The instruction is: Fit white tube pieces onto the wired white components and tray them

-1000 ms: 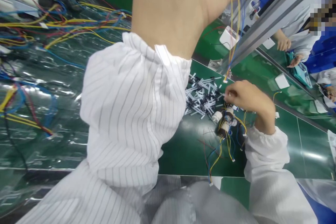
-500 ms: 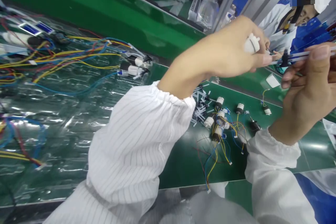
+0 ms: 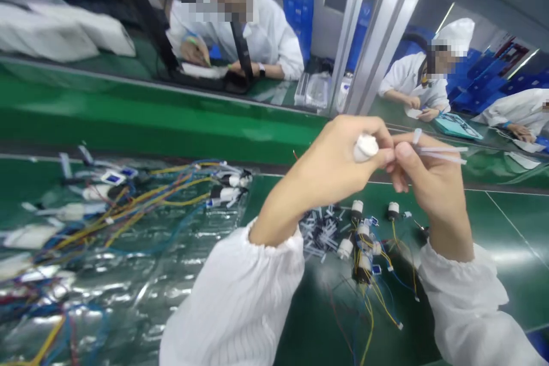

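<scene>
Two bare hands at work above a green tabletop (image 3: pixel 501 234). The left hand (image 3: pixel 337 155) is curled about a white part (image 3: pixel 366 148), whose end shows between thumb and fingers; its thumb and fingertips meet those of the right hand (image 3: pixel 440 186). The right hand pinches two thin, pale strips (image 3: pixel 450 150), their free ends projecting to the right. What lies between the meeting fingertips is hidden. Below, on the tabletop, are a pile of small pieces (image 3: pixel 322 233) and, just beside it, a cluster of cylinders (image 3: pixel 364 263) with loose wires (image 3: pixel 371 317); to the left, a wire bundle (image 3: pixel 137 206) lies on a clear sheet (image 3: pixel 171 297).

Hazards, as judged from the pose: the white part appears to rest in the curl of the left hand while the same thumb is busy at the fingertips, so a slackened grip could drop it among the cylinders. The strips look slender and may bend or slip if the two hands pull unevenly. The left cuff (image 3: pixel 278 249), near the pile, could scatter pieces if lowered; the right cuff (image 3: pixel 457 271), near the wires, could snag one and drag a cylinder along.
</scene>
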Action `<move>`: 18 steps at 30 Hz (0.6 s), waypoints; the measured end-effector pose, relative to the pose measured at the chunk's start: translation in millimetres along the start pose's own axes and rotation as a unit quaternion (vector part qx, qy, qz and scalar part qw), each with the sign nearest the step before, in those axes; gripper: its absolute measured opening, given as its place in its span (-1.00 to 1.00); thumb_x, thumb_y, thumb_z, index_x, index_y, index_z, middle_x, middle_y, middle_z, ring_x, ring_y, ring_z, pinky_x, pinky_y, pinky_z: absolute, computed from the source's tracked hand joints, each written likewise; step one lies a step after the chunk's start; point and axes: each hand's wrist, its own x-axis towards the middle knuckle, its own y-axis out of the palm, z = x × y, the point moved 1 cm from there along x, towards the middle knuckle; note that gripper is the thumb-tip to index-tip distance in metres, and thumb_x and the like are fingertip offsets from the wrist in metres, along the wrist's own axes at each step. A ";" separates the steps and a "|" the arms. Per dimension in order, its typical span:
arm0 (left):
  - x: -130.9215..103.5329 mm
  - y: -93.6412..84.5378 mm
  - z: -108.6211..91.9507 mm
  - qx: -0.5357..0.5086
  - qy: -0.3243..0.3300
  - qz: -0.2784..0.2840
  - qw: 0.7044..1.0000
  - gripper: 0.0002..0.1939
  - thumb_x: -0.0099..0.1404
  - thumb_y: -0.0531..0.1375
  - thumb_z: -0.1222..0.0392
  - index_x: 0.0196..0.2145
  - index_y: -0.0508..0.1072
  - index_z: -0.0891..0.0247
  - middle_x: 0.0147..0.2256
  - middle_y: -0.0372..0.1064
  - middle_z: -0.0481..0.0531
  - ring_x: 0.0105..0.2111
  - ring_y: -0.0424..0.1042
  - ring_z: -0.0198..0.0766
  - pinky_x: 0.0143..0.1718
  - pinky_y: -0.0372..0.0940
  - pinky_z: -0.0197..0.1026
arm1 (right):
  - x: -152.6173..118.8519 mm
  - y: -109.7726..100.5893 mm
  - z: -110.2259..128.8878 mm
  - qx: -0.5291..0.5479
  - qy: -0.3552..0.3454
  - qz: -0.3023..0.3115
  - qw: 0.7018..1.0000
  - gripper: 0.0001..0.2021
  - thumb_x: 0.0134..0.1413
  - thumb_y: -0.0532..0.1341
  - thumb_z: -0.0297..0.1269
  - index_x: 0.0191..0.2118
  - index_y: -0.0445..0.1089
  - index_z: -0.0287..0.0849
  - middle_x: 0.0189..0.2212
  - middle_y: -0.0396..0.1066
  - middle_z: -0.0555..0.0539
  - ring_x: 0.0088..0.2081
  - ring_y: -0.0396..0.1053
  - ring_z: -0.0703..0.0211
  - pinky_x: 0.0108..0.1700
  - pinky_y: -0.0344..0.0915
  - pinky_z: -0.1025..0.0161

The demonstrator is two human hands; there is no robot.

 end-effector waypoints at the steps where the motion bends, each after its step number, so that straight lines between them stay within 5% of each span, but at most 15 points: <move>1: -0.8 -0.6 0.1 0.010 -0.003 -0.009 1.000 -0.93 0.31 0.33 0.29 -0.35 0.54 0.26 -0.42 0.52 -0.04 -0.41 0.47 -0.26 -0.38 0.32 -0.23 | -0.2 0.5 1.3 0.005 -0.012 -0.029 0.999 -0.74 0.32 0.33 -0.04 -0.23 0.56 -0.14 -0.55 0.45 0.06 -0.65 0.31 0.34 -0.66 0.22 0.36; 5: -5.3 -7.0 -3.5 0.076 -0.019 -0.042 0.996 -0.85 0.26 0.39 0.17 -0.39 0.53 0.25 -0.49 0.45 -0.07 -0.50 0.36 -0.31 -0.47 0.26 -0.26 | -6.1 3.1 9.9 0.045 -0.038 -0.099 0.993 -0.83 0.19 0.45 -0.15 -0.21 0.62 -0.12 -0.45 0.55 -0.01 -0.52 0.47 0.23 -0.60 0.34 0.32; 18: -13.2 -3.9 -15.3 0.228 0.013 0.010 0.973 -0.77 0.26 0.24 0.30 -0.54 0.35 0.24 -0.62 0.17 -0.16 -0.58 0.07 -0.40 -0.56 0.03 -0.27 | -14.6 16.3 13.2 0.029 -0.087 -0.067 0.994 -0.91 0.17 0.43 -0.22 -0.23 0.60 -0.08 -0.32 0.59 -0.01 -0.32 0.49 0.18 -0.30 0.44 0.25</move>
